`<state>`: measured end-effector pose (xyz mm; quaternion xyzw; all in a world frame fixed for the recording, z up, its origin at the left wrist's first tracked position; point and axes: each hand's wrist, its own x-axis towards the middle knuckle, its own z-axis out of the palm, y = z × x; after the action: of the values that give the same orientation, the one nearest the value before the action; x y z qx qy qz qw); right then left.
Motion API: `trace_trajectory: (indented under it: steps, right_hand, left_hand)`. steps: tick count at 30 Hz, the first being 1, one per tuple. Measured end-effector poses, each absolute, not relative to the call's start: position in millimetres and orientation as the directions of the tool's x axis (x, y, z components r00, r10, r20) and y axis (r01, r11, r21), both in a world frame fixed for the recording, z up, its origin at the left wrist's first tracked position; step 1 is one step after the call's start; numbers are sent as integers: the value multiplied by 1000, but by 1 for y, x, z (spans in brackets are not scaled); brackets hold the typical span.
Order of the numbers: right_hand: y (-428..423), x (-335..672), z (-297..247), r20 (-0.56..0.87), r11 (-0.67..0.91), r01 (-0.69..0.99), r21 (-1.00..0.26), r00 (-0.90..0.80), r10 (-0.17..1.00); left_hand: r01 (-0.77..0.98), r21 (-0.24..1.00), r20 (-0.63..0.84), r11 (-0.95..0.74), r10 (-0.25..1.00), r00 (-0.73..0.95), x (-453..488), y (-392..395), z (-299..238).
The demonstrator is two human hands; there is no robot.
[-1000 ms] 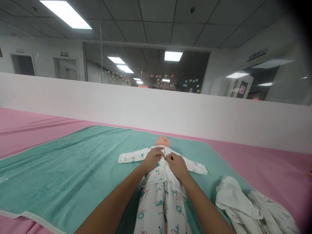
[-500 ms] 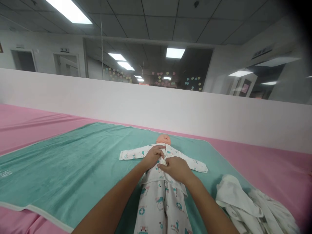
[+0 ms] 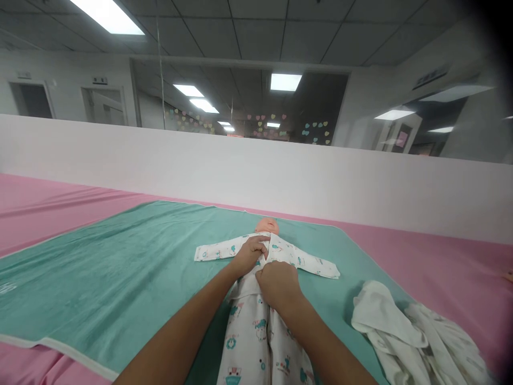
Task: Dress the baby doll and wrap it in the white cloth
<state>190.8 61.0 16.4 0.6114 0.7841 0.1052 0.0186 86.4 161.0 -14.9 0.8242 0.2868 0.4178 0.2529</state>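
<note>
A baby doll (image 3: 267, 225) lies on its back on a teal towel (image 3: 120, 267), dressed in a white printed romper (image 3: 260, 331) with both sleeves spread out. My left hand (image 3: 249, 254) rests on the doll's chest with its fingers curled, pinching the front edge of the romper. My right hand (image 3: 277, 283) sits just below it on the belly, fingers closed on the overlapping flap of the same garment. The two hands touch at the garment's front closure.
The towel lies on a pink padded surface (image 3: 441, 267) backed by a low white wall (image 3: 280, 176). A crumpled white cloth (image 3: 409, 331) lies to the right of the doll, partly on the towel's corner.
My right hand has slid left and down across the doll's chest, pulling the romper flap over. My left hand has stayed near the collar. The camera has tilted slightly.
</note>
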Motion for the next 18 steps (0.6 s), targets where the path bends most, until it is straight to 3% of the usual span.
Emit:
trace_trajectory:
  steps: [3,7,18]
  right_hand:
    - [58,195,18,48,294,928,229,-312,949]
    - [63,210,17,148,308,934,179,-335,930]
    - [85,240,6,160,374,871,-319,-339,927]
  left_hand:
    - [265,668,535,-696,696,479,87,160,-15]
    - [271,662,538,-699,695,478,87,160,-15]
    - [355,585,567,-729,681,464,89,158,-15]
